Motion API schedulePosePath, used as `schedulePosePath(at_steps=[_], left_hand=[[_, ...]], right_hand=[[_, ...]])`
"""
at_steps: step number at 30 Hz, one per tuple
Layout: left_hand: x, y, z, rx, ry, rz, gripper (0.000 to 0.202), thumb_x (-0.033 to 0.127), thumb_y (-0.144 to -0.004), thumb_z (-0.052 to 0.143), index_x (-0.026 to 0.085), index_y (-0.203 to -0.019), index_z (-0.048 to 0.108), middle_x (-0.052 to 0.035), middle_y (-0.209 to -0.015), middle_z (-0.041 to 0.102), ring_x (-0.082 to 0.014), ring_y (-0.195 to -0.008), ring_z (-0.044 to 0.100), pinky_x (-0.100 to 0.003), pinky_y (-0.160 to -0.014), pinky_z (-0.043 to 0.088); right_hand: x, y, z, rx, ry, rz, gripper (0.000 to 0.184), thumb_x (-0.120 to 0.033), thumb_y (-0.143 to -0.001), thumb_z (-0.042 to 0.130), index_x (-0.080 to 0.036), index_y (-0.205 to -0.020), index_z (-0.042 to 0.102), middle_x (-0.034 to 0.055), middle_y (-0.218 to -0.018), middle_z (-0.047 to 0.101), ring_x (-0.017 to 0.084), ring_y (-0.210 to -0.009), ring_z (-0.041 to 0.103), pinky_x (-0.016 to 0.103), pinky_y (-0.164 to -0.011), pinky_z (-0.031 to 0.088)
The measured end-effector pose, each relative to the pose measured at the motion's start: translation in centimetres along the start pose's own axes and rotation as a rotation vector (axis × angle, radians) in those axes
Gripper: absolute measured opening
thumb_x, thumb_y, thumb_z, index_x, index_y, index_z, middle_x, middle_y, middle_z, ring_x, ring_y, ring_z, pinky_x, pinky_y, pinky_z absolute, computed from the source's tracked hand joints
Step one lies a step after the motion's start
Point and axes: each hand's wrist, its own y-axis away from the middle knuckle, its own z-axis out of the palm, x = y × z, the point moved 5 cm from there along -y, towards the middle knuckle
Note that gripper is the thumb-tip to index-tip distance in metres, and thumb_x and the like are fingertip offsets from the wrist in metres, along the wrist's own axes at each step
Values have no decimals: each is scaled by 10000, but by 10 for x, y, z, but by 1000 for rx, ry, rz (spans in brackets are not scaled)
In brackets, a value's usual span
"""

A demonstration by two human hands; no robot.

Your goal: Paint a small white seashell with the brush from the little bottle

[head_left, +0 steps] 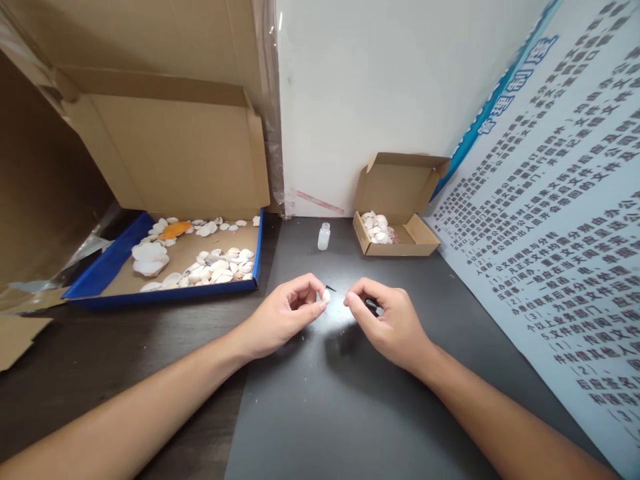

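We've got a white shell (327, 297) pinched in our left grip (285, 310), right grip (393, 320) curled round some black thingy (371, 306).

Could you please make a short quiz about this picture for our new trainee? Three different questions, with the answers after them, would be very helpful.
1. True or false: the lid of the small box on the right stands open.
2. Fill in: the left hand pinches a small white ____.
3. What stands between the blue-walled box and the small box?
A. a lamp
B. a bottle
C. a drinking cup

Key:
1. True
2. shell
3. B
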Motion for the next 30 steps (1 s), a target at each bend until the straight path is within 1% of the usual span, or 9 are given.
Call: schedulePosePath(at_steps=[3,7,12,15,17,19,26,30], left_hand=[[-2,0,1,9,-48,12,204,387,-911,598,190,-895,548,76,-651,337,-98,-596,295,-236,-553,264],[-4,0,1,40,-108,23,175,361,-919,578,188,-906,553,80,-642,315,-102,-589,282,-242,-547,252],[-1,-1,-1,72,-113,36,162,344,-915,570,184,-915,550,79,-645,324,-104,-594,296,-241,-555,267],[1,-1,-1,67,-99,38,164,344,-920,561,184,-900,534,79,-651,329,-102,-595,296,-239,-558,274],[2,0,1,54,-90,33,172,351,-924,552,185,-891,524,80,-647,324,-100,-589,287,-237,-550,269],[2,0,2,43,-89,28,181,360,-924,549,184,-890,523,81,-644,316,-100,-583,281,-237,-542,262],[2,1,1,79,-129,45,159,341,-907,559,183,-901,545,81,-638,309,-106,-588,285,-247,-555,264],[2,1,-1,100,-131,55,150,337,-909,554,187,-907,547,78,-645,317,-111,-599,292,-250,-568,271]], right_hand=[[0,0,3,-41,-1,-4,226,-289,-908,500,-194,-710,554,-34,-572,481,108,-533,425,226,-514,331],[0,1,4,-61,-4,-7,219,-276,-895,501,-192,-698,547,-40,-559,468,102,-522,413,223,-507,322],[-1,1,4,-100,-18,-13,233,-250,-877,515,-191,-652,521,-44,-549,466,93,-507,404,219,-487,305],[-3,0,2,-55,-24,-35,248,-246,-888,504,-190,-647,510,-44,-548,470,91,-503,408,218,-493,314],[-3,0,0,-13,-19,-42,246,-253,-902,493,-187,-667,523,-40,-558,484,93,-510,426,216,-500,324],[-2,0,0,-1,-13,-44,243,-258,-913,483,-184,-689,539,-36,-570,499,95,-517,442,216,-505,332],[-1,1,7,-84,-26,-33,267,-271,-929,468,-183,-687,541,-41,-568,487,92,-514,426,217,-503,320],[-1,2,8,-136,-34,-23,280,-258,-918,481,-189,-646,490,-53,-553,454,84,-507,398,218,-503,296]])
